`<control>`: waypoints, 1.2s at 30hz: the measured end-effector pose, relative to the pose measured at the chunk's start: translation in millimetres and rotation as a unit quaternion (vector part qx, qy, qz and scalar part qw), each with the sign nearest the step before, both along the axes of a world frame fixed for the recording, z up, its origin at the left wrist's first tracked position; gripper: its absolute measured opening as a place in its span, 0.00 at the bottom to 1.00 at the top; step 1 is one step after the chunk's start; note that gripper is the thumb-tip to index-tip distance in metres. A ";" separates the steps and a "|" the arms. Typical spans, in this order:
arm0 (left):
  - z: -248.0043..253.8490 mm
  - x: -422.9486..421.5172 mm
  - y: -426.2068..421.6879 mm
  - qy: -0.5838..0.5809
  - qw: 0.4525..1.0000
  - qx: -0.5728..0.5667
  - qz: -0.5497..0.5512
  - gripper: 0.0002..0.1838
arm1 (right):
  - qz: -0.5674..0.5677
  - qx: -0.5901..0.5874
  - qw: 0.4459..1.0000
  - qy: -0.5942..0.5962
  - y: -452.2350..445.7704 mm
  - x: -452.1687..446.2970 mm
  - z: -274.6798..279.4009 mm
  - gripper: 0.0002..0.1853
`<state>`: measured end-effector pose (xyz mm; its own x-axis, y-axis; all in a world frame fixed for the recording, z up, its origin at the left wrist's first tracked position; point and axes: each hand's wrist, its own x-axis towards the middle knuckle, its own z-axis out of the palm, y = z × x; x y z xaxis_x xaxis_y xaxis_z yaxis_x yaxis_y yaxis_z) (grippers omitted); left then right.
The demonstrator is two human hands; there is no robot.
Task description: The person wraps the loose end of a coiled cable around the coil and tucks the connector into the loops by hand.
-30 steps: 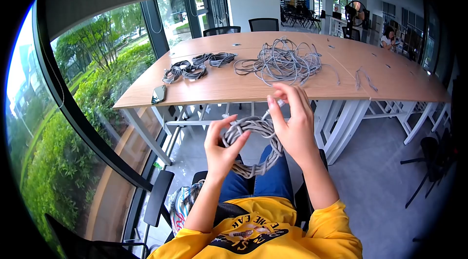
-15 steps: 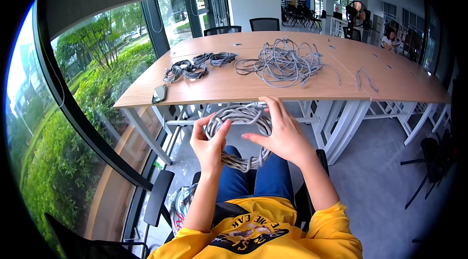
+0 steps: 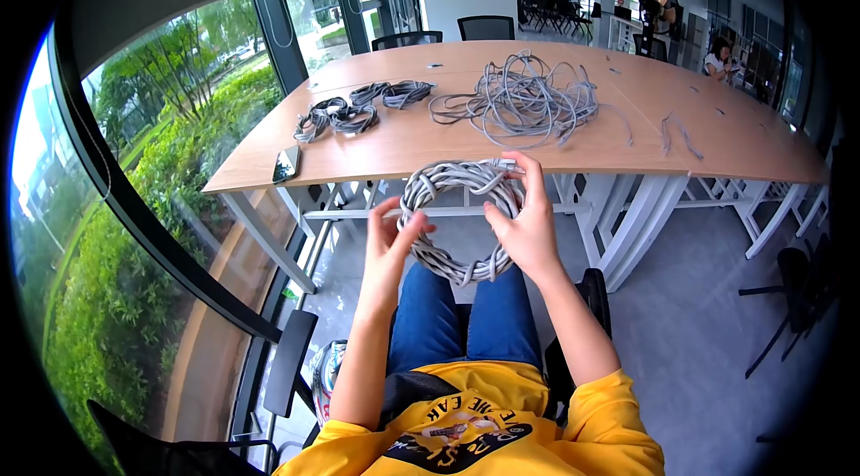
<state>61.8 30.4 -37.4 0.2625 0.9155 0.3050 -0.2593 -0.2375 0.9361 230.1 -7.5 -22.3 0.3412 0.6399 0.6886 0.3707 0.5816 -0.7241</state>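
Observation:
A coil of grey cable (image 3: 452,272), wound into a ring with strands wrapped round it, is held upright above my lap. My right hand (image 3: 530,230) grips its right side, thumb at the inner edge and fingers at the upper right by what looks like a cable end. At the ring's left side is my left hand (image 3: 392,239), thumb in front and some fingertips showing through the opening, in a loose hold. Beyond, on the table (image 3: 358,167), lie a loose tangle of grey cable (image 3: 533,100) and several coiled cable bundles (image 3: 345,118).
A phone (image 3: 287,164) lies near the table's left front corner. Short cable pieces (image 3: 681,136) are at the right. Black chairs (image 3: 486,27) stand behind the table, and a window (image 3: 197,91) runs along the left. A person (image 3: 719,60) is far off at the right.
The cable coil has moved up and to the right with both hands, and now faces me more squarely. My right fingers have closed at its upper right; my left grip has loosened.

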 end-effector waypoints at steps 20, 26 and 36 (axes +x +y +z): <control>4.7 29.4 74.8 -0.259 0.949 -0.150 0.095 0.08 | 0.182 -0.129 0.959 0.176 81.6 -16.8 -15.2 0.14; 10.6 20.9 131.2 -0.265 0.940 -0.165 0.137 0.08 | 0.216 -0.130 0.950 0.182 152.7 -23.3 -14.8 0.12; 27.6 2.6 281.9 -0.249 0.960 -0.112 0.068 0.15 | 0.267 -0.244 0.914 0.183 292.0 -0.2 -6.4 0.22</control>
